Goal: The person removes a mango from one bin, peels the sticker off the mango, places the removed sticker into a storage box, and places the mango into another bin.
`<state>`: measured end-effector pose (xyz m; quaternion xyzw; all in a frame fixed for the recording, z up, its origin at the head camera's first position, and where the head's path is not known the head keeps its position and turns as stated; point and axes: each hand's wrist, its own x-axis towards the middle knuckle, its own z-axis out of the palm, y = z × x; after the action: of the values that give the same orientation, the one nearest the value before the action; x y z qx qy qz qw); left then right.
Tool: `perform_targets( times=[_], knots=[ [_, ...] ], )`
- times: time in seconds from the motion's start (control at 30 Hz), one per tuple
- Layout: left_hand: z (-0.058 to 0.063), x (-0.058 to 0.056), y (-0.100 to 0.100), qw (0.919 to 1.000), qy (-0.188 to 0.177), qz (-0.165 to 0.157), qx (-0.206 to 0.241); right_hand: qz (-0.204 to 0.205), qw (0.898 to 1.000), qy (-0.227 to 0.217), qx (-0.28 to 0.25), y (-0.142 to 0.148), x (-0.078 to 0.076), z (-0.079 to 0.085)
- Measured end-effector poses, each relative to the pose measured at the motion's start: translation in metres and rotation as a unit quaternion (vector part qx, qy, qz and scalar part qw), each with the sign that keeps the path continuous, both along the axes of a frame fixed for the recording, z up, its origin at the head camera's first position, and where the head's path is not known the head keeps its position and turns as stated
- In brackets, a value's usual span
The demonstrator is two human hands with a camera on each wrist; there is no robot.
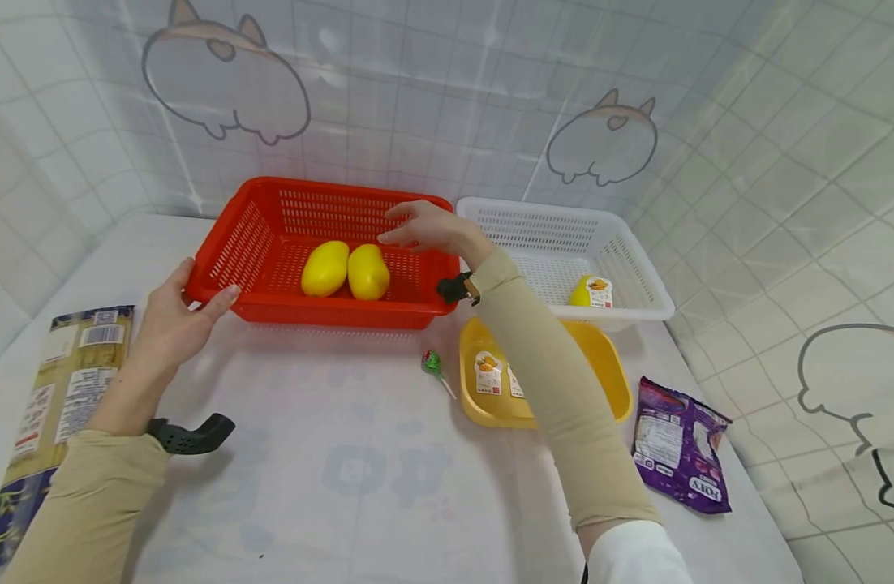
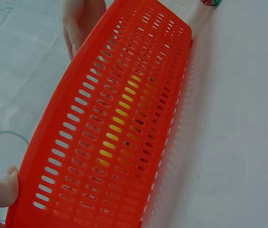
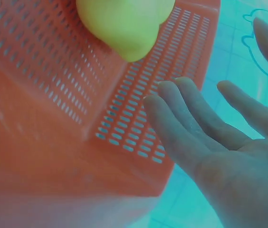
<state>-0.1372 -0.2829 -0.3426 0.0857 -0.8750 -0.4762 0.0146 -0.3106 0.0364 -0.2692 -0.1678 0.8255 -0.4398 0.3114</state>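
Observation:
A red plastic basket [image 1: 330,312] with slotted walls stands toward the back left of the table. Inside it, two smooth yellow mango-like fruits [image 1: 326,268] lie side by side. My left hand [image 1: 171,320] grips the basket's left front corner, thumb over the rim; in the left wrist view that thumb [image 2: 5,189] shows at the rim. Over the basket's right end reaches my right hand [image 1: 427,225], its fingers spread and loosely extended with nothing in them. In the right wrist view the fingertips [image 3: 165,85] point toward the fruits, apart from them.
A white basket [image 1: 647,284] on the right holds one labelled yellow fruit [image 1: 582,292]. Before it sits a yellow tray [image 1: 491,415] with labelled items, partly under my right forearm. A lollipop [image 1: 432,363], a purple snack bag [image 1: 679,446] and a long printed packet [image 1: 75,381] lie around.

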Motion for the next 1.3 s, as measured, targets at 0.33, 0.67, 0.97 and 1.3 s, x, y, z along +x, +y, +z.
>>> perform_targets(
  times=[0.33,0.67,0.97,1.3],
  knots=[
    [0.000,0.001,0.001,1.0000,0.003,0.002,0.000,0.019,0.999,0.038,0.015,0.010,0.011,0.007],
    [0.001,0.000,0.001,1.0000,-0.002,0.003,-0.001,0.034,0.995,0.078,0.044,0.022,0.024,0.011],
    [0.002,0.001,0.001,1.0000,-0.004,0.005,-0.003,0.036,0.992,0.107,0.060,0.034,0.036,0.015],
    [0.004,0.000,0.001,1.0000,-0.004,-0.001,-0.004,0.025,0.988,0.134,0.079,0.051,0.046,0.012]
  ],
)
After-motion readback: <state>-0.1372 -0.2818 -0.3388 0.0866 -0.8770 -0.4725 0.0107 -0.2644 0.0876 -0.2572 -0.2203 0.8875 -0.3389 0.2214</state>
